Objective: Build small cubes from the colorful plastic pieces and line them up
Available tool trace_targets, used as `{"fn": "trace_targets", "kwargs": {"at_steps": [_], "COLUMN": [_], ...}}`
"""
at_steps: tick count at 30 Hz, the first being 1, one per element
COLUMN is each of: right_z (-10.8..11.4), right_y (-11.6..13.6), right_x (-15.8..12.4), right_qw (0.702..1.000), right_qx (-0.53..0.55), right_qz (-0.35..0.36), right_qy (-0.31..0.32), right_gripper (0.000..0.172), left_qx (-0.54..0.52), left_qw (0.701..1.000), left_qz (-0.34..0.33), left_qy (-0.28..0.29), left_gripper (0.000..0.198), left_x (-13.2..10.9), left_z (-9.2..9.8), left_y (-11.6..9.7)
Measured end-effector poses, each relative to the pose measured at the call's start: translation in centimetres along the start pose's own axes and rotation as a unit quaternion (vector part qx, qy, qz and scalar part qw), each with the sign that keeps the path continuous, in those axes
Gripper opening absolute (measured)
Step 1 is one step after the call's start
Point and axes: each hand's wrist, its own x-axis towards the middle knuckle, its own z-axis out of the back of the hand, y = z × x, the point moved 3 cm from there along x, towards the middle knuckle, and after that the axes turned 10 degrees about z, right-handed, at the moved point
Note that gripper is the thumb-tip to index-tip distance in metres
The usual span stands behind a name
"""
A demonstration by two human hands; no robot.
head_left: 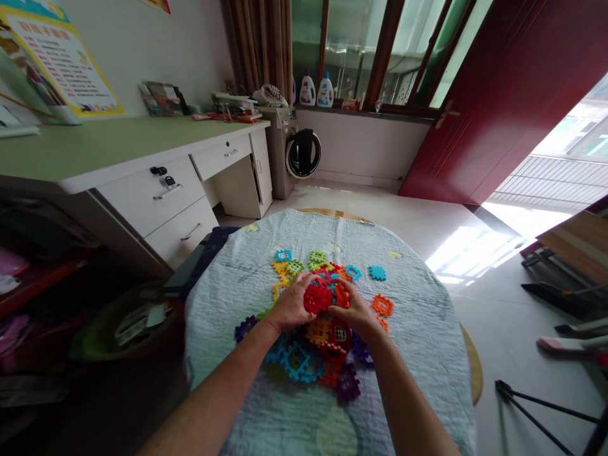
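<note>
My left hand [295, 303] is closed on a red interlocking plastic block [317, 297], gripping its left side. On the right, my right hand [352, 306] has its fingers round an orange interlocking block [341, 295] that sits against the red one; whether the two are joined I cannot tell. Just below both hands is a pile of notched building blocks: an orange-yellow piece [318, 330], a red window piece [339, 335], blue pieces [295, 360] and a purple piece [348, 382]. Behind the hands lie green pieces [317, 258] and a light-blue frame [352, 272].
A pale blue cloth [418, 354] covers the round table. Toward its right lie a blue square block [377, 273] and an orange frame [382, 305]. A desk [142, 142] stands at the left, a washing machine [281, 149] behind, and black tripod legs [546, 405] at the right.
</note>
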Motion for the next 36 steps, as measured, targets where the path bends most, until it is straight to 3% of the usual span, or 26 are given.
{"fn": "trace_targets", "kwargs": {"at_steps": [3, 6, 10, 13, 15, 18, 21, 23, 26, 30, 33, 36], "right_z": [0.3, 2.2, 5.3, 5.7, 4.5, 1.4, -1.7, -3.4, -5.6, -7.7, -7.0, -4.1], "right_y": [0.3, 0.8, 1.9, 2.7, 2.9, 2.7, 2.6, 2.9, 4.0, 5.4, 5.5, 5.0], "right_x": [-0.5, -1.1, -1.9, -2.1, -1.9, -1.4, -0.9, -0.6, -0.6, -1.3, -2.2, -3.4], "right_qw": [0.999, 0.998, 0.965, 0.931, 0.925, 0.922, 0.914, 0.913, 0.914, 0.924, 0.931, 0.929], "right_qx": [0.041, -0.053, -0.250, -0.357, -0.370, -0.363, -0.372, -0.370, -0.343, -0.259, -0.241, -0.283], "right_qz": [0.002, 0.016, 0.055, 0.071, 0.077, 0.082, 0.111, 0.142, 0.204, 0.265, 0.257, 0.227], "right_qy": [0.006, -0.040, -0.049, -0.018, 0.029, 0.110, 0.115, 0.096, 0.068, 0.096, 0.096, 0.066], "right_gripper": [0.060, 0.037, 0.024, 0.031, 0.046, 0.075, 0.076, 0.070, 0.067, 0.078, 0.082, 0.077], "left_qx": [-0.154, -0.295, -0.291, -0.175, -0.052, 0.090, 0.147, 0.137, 0.090, 0.070, 0.090, 0.125], "left_qw": [0.987, 0.951, 0.945, 0.977, 0.994, 0.993, 0.986, 0.989, 0.993, 0.988, 0.987, 0.986], "left_qz": [0.038, 0.092, 0.122, 0.115, 0.094, 0.072, 0.053, 0.037, 0.029, 0.030, 0.036, 0.052], "left_qy": [-0.008, -0.025, -0.084, -0.040, -0.015, 0.030, 0.061, 0.031, -0.064, -0.134, -0.128, -0.102], "left_gripper": [0.056, 0.044, 0.049, 0.065, 0.079, 0.097, 0.114, 0.124, 0.125, 0.117, 0.116, 0.127], "left_x": [-0.3, -0.6, -0.8, -0.8, -1.2, -2.4, -4.1, -5.0, -6.1, -7.2, -8.2, -9.3], "left_z": [-0.1, 0.5, 2.9, 4.4, 4.8, 4.0, 2.2, 1.3, 1.2, 2.0, 2.3, 1.9], "left_y": [0.0, 0.6, 2.2, 3.2, 3.4, 3.2, 2.9, 2.9, 3.3, 4.5, 5.5, 6.4]}}
